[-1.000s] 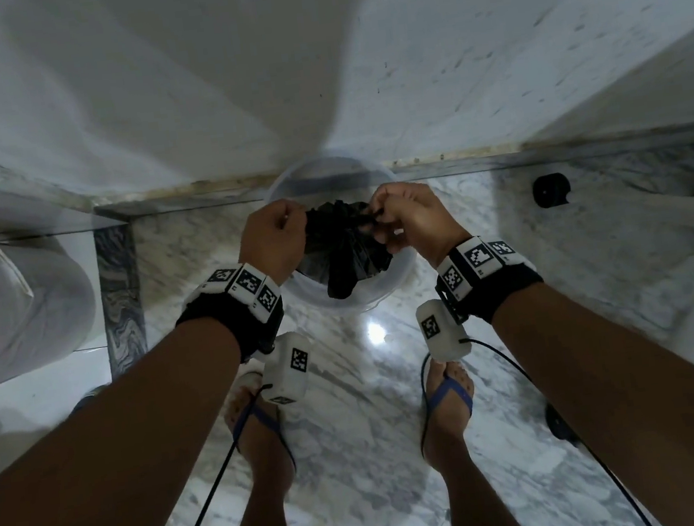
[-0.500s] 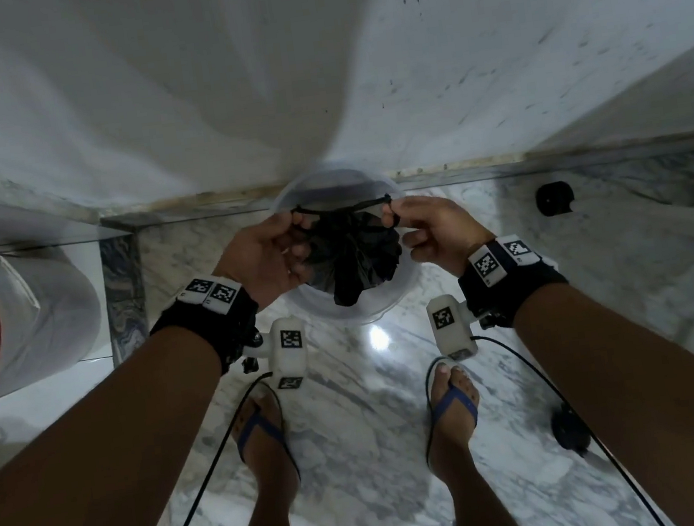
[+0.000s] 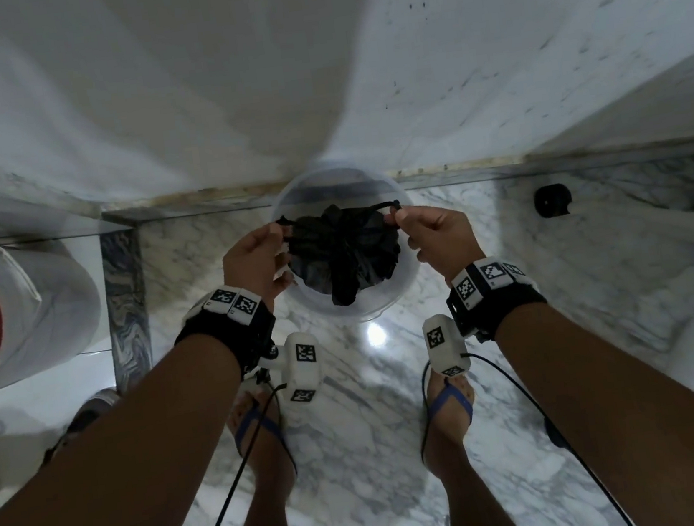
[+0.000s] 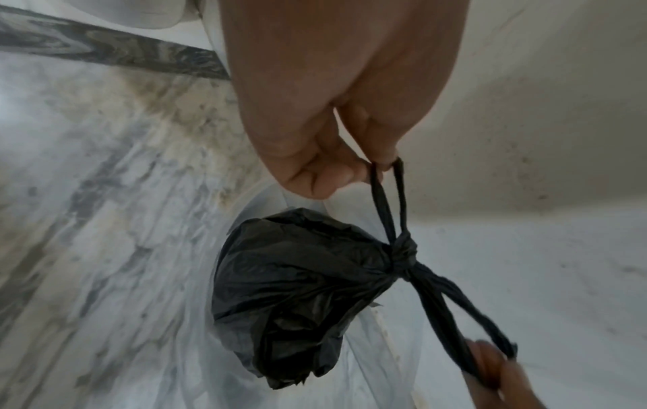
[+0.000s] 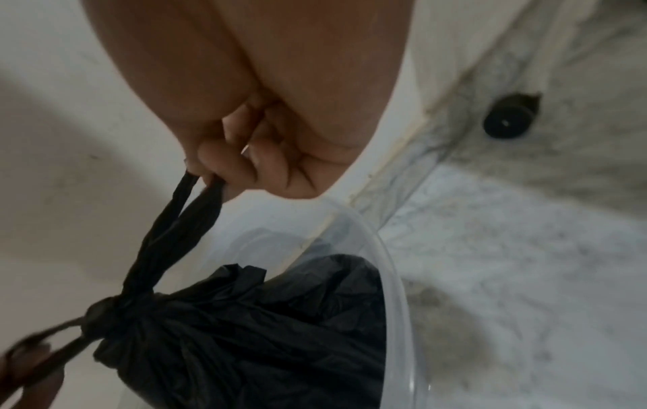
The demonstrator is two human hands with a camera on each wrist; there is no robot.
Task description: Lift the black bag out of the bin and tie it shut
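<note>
White tub stood far left, red label, "VALUE" readable, rest too small. Left hand pinched one handle loop of black bag; bag hung over clear bin, knot already formed at neck. Right hand pinched opposite loop. Bag looked light, thin, crinkly, tearable; best held by loops near knot.

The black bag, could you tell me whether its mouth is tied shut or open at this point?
Tied shut: the black bag has a knot cinching its neck, with the left hand and right hand each pinching one handle loop.
</note>
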